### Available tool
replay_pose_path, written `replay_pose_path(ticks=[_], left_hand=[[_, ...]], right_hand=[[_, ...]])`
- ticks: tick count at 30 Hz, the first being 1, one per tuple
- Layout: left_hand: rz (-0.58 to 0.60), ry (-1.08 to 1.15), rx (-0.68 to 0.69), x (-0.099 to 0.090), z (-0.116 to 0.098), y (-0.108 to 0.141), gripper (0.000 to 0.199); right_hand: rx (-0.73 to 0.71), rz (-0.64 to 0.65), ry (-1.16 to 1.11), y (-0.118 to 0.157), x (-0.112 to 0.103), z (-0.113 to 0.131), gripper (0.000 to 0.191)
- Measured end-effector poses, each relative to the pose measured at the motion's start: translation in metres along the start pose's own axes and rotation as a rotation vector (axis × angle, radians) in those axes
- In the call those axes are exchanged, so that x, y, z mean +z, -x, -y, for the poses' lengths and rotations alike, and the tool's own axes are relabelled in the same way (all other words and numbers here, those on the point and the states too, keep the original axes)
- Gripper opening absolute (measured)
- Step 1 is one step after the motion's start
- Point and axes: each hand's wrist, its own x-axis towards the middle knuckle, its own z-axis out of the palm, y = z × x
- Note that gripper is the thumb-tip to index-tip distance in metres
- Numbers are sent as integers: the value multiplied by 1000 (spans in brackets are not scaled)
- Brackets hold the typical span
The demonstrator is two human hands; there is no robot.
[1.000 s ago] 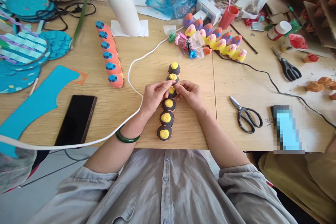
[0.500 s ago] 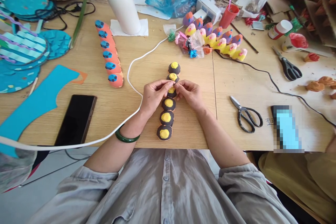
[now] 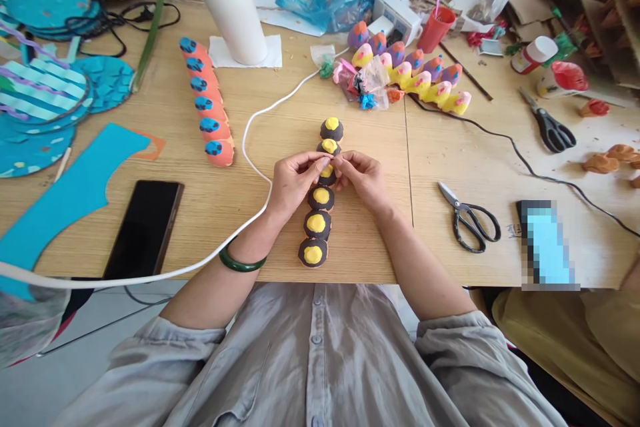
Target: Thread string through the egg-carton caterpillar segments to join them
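Strip of six dark mounds (image 3: 321, 199), each capped in yellow, lies on the desk (image 3: 365, 253) directly before the person, its length running away from the near edge. Left hand (image 3: 296, 180) and right hand (image 3: 364, 177) meet above the second and third mounds from the far end, partly covering them. Grip of both hands: thumb and forefinger of each pinched together, the fingertips of the two hands nearly touching; whether a small piece is held between them cannot be determined. Contact between the hands and the strip likewise cannot be confirmed. A dark green bangle (image 3: 243, 265) is worn at the left wrist. To the left of the strip, a white cable (image 3: 244, 143) curves past the left hand and across that forearm; beyond it lies an orange strip with blue caps (image 3: 213, 103). A black phone (image 3: 144, 230) rests near the desk's front edge, at left. At right, scissors with black handles (image 3: 470, 220) lie with blades slightly parted, well apart from the right hand. Past the hands, a clear bag of coloured lumps (image 3: 373, 77) sits beside a yellow and pink strip (image 3: 421, 83).
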Motion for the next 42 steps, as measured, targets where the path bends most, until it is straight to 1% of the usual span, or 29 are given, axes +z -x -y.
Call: replay_pose_path(ticks=[4,9,15,20,27,33,38,42], left_hand=[[-13,-29,35,0,-1,0,23],[-9,-61,41,0,-1,0,23],[-5,-64,19,0,-1,1,23],[-18,-37,-7,-1,0,1,24],[-24,-24,-19,-2,2,0,26],[-4,-11,-15,-1,-1,2,28],[7,-48,16,-2,-2,3,38],[20,-47,1,-2,-2,3,37]], right_hand=[[-18,-3,-6,0,-1,-1,49],[-39,-10,-9,-2,0,-4,50],[-45,-14,-24,-1,0,-3,47],[-53,-12,9,0,-1,-3,45],[-88,16,-16,0,-1,-4,36],[-67,2,32,1,-1,-2,40],[-78,6,28,1,0,-2,42],[-88,11,36,1,1,-2,43]])
